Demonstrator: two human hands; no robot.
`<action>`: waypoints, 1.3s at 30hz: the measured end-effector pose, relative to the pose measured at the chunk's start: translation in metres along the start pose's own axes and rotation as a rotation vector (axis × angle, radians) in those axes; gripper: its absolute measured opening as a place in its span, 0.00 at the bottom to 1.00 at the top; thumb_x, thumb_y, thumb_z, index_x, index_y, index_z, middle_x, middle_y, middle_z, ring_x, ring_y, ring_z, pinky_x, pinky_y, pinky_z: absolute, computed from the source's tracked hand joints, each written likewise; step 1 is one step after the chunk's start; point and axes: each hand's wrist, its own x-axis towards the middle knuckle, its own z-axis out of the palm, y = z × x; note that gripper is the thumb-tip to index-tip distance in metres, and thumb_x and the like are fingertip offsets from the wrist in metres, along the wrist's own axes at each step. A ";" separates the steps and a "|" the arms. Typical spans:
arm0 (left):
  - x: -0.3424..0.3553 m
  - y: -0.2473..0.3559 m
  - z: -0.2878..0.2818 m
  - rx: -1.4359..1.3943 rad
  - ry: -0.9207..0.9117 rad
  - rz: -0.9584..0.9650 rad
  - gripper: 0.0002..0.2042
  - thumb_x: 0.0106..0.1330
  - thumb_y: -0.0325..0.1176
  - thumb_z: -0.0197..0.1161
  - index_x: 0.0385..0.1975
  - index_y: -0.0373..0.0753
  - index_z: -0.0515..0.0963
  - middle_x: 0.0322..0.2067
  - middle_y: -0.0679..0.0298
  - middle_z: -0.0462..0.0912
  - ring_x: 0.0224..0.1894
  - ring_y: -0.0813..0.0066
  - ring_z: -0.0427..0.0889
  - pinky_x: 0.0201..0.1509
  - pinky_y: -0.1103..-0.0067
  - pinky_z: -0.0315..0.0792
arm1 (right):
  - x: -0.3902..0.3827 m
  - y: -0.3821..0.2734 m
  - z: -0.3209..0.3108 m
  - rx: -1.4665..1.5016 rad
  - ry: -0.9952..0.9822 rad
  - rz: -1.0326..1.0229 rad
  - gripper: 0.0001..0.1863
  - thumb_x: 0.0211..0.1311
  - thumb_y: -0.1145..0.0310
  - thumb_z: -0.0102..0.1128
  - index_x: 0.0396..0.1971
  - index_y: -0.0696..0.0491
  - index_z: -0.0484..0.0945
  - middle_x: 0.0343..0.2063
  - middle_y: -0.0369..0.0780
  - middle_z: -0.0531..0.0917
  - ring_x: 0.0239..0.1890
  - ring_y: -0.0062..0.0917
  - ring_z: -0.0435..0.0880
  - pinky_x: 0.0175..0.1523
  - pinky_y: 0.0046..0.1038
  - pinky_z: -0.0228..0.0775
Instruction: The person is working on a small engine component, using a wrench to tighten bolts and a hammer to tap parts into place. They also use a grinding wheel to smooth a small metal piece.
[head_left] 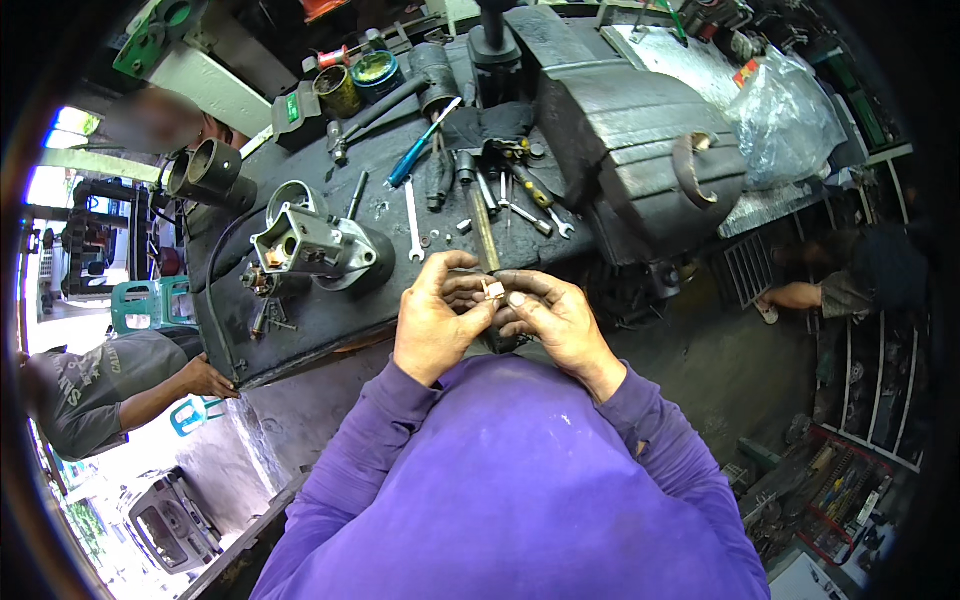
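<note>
My left hand point(436, 315) and my right hand point(562, 322) meet in front of my chest, at the near edge of the dark workbench point(330, 325). Between their fingertips they pinch a small pale, block-shaped metal part point(495, 290), its exact kind too small to make out. Just beyond my fingers lies a long brass-coloured bar point(482, 228). To the left of my hands, a grey metal motor housing point(368, 258) rests on the bench. A combination wrench point(413, 222) and a blue-handled screwdriver point(407, 163) lie between the housing and the bar.
Several tools, including a yellow-and-black-handled one point(535, 188), lie beyond my hands. A large dark machine casing point(640, 150) stands at right, near a clear plastic bag point(785, 120). Open cans point(338, 92) stand at the back. A person point(130, 385) leans a hand on the bench's left corner.
</note>
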 end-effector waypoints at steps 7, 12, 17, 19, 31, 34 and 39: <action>0.020 -0.031 -0.030 0.400 0.015 0.189 0.20 0.63 0.24 0.74 0.54 0.36 0.76 0.39 0.50 0.91 0.43 0.61 0.94 0.47 0.70 0.87 | 0.046 0.038 0.014 -0.143 0.127 0.254 0.13 0.74 0.67 0.69 0.47 0.63 0.86 0.42 0.44 0.90 0.40 0.22 0.89 0.40 0.26 0.83; 0.032 -0.044 -0.035 0.545 0.021 0.262 0.20 0.63 0.24 0.73 0.54 0.35 0.76 0.43 0.49 0.90 0.44 0.56 0.93 0.48 0.68 0.86 | 0.067 0.059 0.023 -0.865 0.339 -0.375 0.14 0.67 0.64 0.72 0.36 0.62 0.88 0.25 0.45 0.86 0.28 0.28 0.84 0.39 0.37 0.78; 0.041 -0.050 -0.048 0.494 -0.056 0.315 0.21 0.62 0.21 0.71 0.56 0.35 0.76 0.44 0.48 0.89 0.46 0.53 0.92 0.49 0.68 0.86 | 0.077 0.062 0.023 -0.077 0.226 0.211 0.08 0.71 0.70 0.69 0.38 0.61 0.88 0.27 0.38 0.86 0.26 0.19 0.83 0.30 0.24 0.75; 0.045 -0.055 -0.052 0.193 -0.093 0.005 0.22 0.64 0.18 0.67 0.59 0.33 0.74 0.47 0.47 0.88 0.49 0.60 0.92 0.50 0.71 0.86 | 0.078 0.062 0.023 -0.029 0.254 0.222 0.08 0.73 0.72 0.67 0.40 0.62 0.87 0.29 0.38 0.87 0.27 0.19 0.83 0.32 0.24 0.78; 0.053 -0.084 -0.060 0.183 -0.068 0.083 0.12 0.61 0.19 0.70 0.44 0.33 0.81 0.42 0.55 0.89 0.44 0.63 0.94 0.46 0.73 0.86 | 0.081 0.045 0.042 -0.823 0.163 -0.102 0.11 0.69 0.68 0.70 0.43 0.60 0.86 0.37 0.49 0.89 0.38 0.38 0.91 0.46 0.38 0.82; 0.052 -0.083 -0.060 0.229 -0.023 0.067 0.13 0.61 0.19 0.71 0.45 0.33 0.80 0.42 0.54 0.89 0.44 0.63 0.94 0.47 0.73 0.86 | 0.085 0.042 0.037 -1.088 0.080 -0.336 0.11 0.68 0.67 0.70 0.41 0.60 0.87 0.34 0.48 0.87 0.33 0.42 0.89 0.40 0.40 0.81; 0.051 -0.096 -0.068 0.335 0.010 0.060 0.15 0.61 0.19 0.69 0.47 0.34 0.78 0.41 0.53 0.88 0.42 0.61 0.93 0.44 0.71 0.85 | 0.097 0.045 0.035 -1.177 0.085 -0.290 0.13 0.60 0.62 0.73 0.36 0.58 0.88 0.31 0.47 0.89 0.33 0.47 0.89 0.41 0.45 0.82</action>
